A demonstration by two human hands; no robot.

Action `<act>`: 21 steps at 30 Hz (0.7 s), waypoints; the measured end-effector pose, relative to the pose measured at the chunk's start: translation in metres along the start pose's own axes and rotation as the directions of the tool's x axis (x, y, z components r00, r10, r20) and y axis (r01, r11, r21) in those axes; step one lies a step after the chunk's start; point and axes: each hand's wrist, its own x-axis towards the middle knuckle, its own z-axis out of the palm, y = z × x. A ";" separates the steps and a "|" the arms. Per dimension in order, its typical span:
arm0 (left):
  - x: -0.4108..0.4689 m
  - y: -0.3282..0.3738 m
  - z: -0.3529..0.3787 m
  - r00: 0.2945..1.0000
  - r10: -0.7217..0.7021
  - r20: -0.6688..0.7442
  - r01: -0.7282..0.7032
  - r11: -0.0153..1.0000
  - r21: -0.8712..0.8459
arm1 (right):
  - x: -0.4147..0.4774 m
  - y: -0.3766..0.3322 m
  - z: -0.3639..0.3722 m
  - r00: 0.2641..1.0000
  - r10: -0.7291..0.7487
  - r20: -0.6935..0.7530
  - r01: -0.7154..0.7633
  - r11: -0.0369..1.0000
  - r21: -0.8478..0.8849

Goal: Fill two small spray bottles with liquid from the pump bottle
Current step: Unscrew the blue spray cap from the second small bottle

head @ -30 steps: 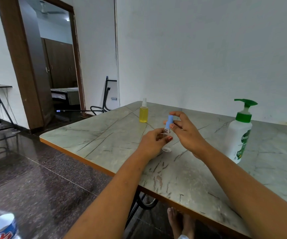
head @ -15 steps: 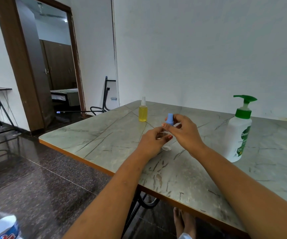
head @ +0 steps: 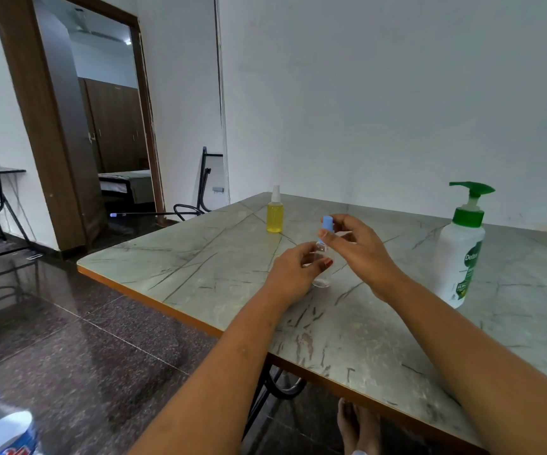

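A small clear spray bottle [head: 323, 274] with a blue cap [head: 327, 224] stands on the marble table [head: 199, 267] in the middle. My left hand [head: 293, 274] grips its clear body from the left. My right hand [head: 360, 247] pinches the blue cap from the right with thumb and fingers. A second small spray bottle [head: 275, 213], holding yellow liquid and topped with a white sprayer, stands farther back on the table. The white pump bottle [head: 460, 254] with a green pump head stands upright to the right of my right hand.
The table's orange front edge [head: 153, 302] runs diagonally above a dark glossy floor. A plastic water bottle [head: 2, 428] with a blue cap shows at the bottom left. An open doorway [head: 108, 133] and a black chair frame [head: 204, 178] lie beyond the table's far left.
My right hand's fingers have shifted round the blue cap. The clear bottle stays on the table in my left hand. The camera view drifted slightly.
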 end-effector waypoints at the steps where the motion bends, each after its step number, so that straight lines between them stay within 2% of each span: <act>1: 0.000 0.000 0.000 1.000 0.005 0.001 -0.005 1.000 0.006 | 0.000 0.001 0.002 1.000 -0.021 -0.022 0.020 0.999 -0.048; 4: -0.001 0.002 -0.001 1.000 0.009 -0.004 -0.009 1.000 -0.002 | 0.004 0.002 0.004 0.997 -0.054 -0.053 0.048 0.993 -0.109; 7: 0.000 0.002 -0.001 1.000 0.001 -0.010 -0.001 1.000 -0.018 | 0.007 0.001 0.002 0.998 -0.037 -0.051 0.032 0.996 -0.086; 11: 0.001 0.000 0.000 1.000 -0.010 -0.013 0.009 0.999 -0.041 | 0.006 -0.003 -0.006 0.998 -0.031 0.056 0.029 0.999 0.025; 15: 0.000 0.000 0.001 1.000 -0.011 -0.011 0.011 0.999 -0.051 | 0.005 -0.009 -0.013 0.987 0.020 0.162 -0.047 0.985 0.165; 21: -0.002 0.003 -0.001 1.000 0.001 0.003 -0.001 1.000 0.007 | 0.003 -0.007 -0.003 0.998 -0.010 -0.067 0.007 0.999 -0.042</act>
